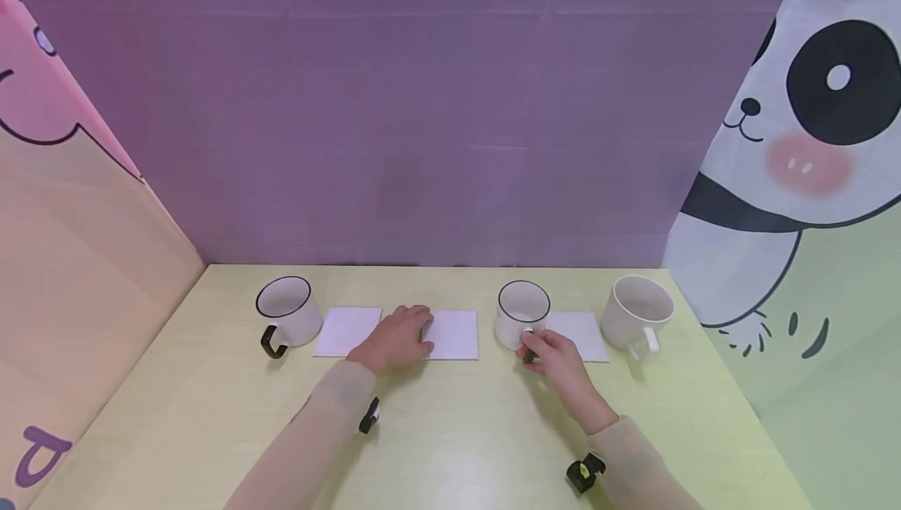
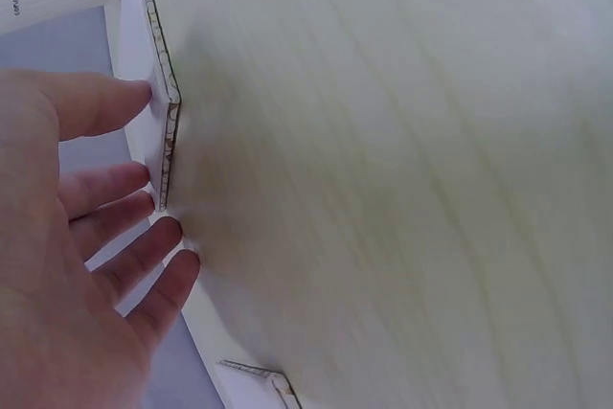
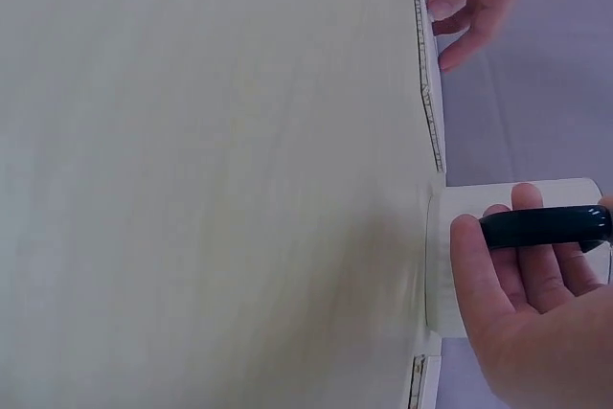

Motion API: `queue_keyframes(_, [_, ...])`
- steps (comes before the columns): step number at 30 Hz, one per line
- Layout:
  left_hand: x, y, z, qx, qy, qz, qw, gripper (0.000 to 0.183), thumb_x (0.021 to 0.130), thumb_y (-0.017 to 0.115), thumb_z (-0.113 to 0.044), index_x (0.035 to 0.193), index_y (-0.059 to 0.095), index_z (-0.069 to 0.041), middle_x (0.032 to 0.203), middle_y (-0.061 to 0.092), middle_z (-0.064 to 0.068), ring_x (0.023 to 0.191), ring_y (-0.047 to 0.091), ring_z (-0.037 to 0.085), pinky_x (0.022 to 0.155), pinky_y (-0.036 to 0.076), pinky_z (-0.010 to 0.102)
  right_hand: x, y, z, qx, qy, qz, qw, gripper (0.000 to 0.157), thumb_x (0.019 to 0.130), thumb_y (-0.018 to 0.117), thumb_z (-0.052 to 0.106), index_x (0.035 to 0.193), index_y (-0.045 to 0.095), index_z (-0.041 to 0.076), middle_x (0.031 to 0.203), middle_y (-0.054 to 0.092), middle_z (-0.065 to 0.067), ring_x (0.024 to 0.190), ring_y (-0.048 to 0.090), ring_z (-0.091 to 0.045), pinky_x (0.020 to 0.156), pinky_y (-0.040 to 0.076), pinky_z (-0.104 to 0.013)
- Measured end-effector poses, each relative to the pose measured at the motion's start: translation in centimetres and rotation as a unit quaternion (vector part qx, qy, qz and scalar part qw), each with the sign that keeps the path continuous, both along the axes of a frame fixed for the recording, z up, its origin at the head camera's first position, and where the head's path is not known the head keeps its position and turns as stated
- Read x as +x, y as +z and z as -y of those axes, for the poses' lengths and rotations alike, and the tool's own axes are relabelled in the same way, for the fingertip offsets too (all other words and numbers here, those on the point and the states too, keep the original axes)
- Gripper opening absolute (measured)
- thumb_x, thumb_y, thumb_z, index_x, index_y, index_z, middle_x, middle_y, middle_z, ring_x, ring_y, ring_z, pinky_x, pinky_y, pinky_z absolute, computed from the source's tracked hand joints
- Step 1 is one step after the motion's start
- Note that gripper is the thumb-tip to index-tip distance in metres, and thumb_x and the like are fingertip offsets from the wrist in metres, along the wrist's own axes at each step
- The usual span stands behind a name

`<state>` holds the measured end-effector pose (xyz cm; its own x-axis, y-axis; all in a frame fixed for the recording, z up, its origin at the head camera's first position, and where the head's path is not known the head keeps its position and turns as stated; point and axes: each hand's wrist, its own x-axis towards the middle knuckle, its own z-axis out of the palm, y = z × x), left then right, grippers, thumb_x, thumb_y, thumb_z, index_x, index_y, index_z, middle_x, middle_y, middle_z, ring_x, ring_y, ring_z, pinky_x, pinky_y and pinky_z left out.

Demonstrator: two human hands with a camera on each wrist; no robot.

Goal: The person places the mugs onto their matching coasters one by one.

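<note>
My right hand [image 1: 559, 361] holds the dark handle [image 3: 548, 227] of a white mug with a black rim [image 1: 508, 328]. The thumb lies at one end of the handle and the fingers pass behind it, against the mug's side. The mug stands upright at the left edge of a white square board [image 1: 580, 336]. My left hand [image 1: 397, 339] is over the left side of the middle white board [image 1: 454, 335]. In the left wrist view, its fingers are spread and loosely bent, with thumb and fingertips at the edge of a board [image 2: 136, 40].
A third white board [image 1: 345, 330] lies to the left of my left hand. Beyond it stands a black-rimmed mug [image 1: 303, 322] with a black handle. A plain white mug [image 1: 626, 318] stands at the far right. A purple backdrop [image 1: 436, 119] rises behind the table.
</note>
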<state>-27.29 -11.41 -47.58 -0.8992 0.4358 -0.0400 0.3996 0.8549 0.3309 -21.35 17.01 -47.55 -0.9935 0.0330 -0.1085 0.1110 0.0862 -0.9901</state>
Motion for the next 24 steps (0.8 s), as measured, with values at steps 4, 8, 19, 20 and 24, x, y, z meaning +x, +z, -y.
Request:
queue_keyframes(4, [-0.13, 0.01, 0.08, -0.006, -0.005, 0.005, 1.0, 0.054, 0.094, 0.067, -0.026, 0.141, 0.056, -0.002, 0.151, 0.048, 0.013, 0.136, 0.045, 0.036, 0.111, 0.041, 0.05, -0.02, 0.15, 0.03, -0.004, -0.004, 0.007, 1.0, 0.022, 0.102, 0.057, 0.011, 0.099, 0.065, -0.009, 0.086, 0.067, -0.007, 0.085, 0.064, -0.017, 0.09, 0.057, -0.043])
queue_keyframes(8, [-0.18, 0.07, 0.22, -0.006, -0.012, 0.009, 0.9999, 0.056, 0.091, 0.068, -0.023, 0.141, 0.056, -0.001, 0.151, 0.048, 0.014, 0.136, 0.045, 0.036, 0.112, 0.04, 0.049, -0.18, 0.18, -0.1, -0.024, -0.002, 0.018, 1.0, 0.022, 0.102, 0.057, 0.01, 0.102, 0.066, -0.01, 0.086, 0.068, -0.007, 0.086, 0.064, -0.017, 0.09, 0.057, -0.041])
queue_keyframes(19, [-0.21, 0.03, 0.44, 0.003, -0.014, 0.019, 0.9997, 0.058, 0.089, 0.069, -0.02, 0.141, 0.056, -0.001, 0.151, 0.048, 0.013, 0.137, 0.043, 0.035, 0.112, 0.039, 0.049, -0.43, 0.05, -0.13, -0.111, 0.036, 0.051, 0.992, 0.027, 0.101, 0.056, 0.01, 0.112, 0.062, -0.013, 0.088, 0.067, -0.006, 0.088, 0.063, -0.019, 0.094, 0.054, -0.043])
queue_keyframes(20, [-0.22, 0.04, 0.46, 0.002, -0.014, 0.021, 0.9997, 0.058, 0.088, 0.07, -0.02, 0.141, 0.056, -0.001, 0.151, 0.048, 0.013, 0.137, 0.043, 0.035, 0.112, 0.039, 0.049, -0.47, 0.0, -0.08, -0.112, 0.038, 0.051, 0.992, 0.028, 0.101, 0.057, 0.01, 0.113, 0.061, -0.014, 0.088, 0.067, -0.006, 0.088, 0.063, -0.019, 0.094, 0.054, -0.043])
queue_keyframes(24, [-0.29, -0.01, 0.48, 0.002, -0.014, 0.028, 0.9995, 0.059, 0.09, 0.07, -0.021, 0.143, 0.055, -0.002, 0.153, 0.046, 0.013, 0.138, 0.042, 0.035, 0.113, 0.038, 0.049, -0.52, -0.09, 0.15, -0.11, 0.038, 0.05, 0.992, 0.031, 0.101, 0.059, 0.01, 0.118, 0.06, -0.016, 0.089, 0.067, -0.006, 0.088, 0.063, -0.018, 0.094, 0.054, -0.042])
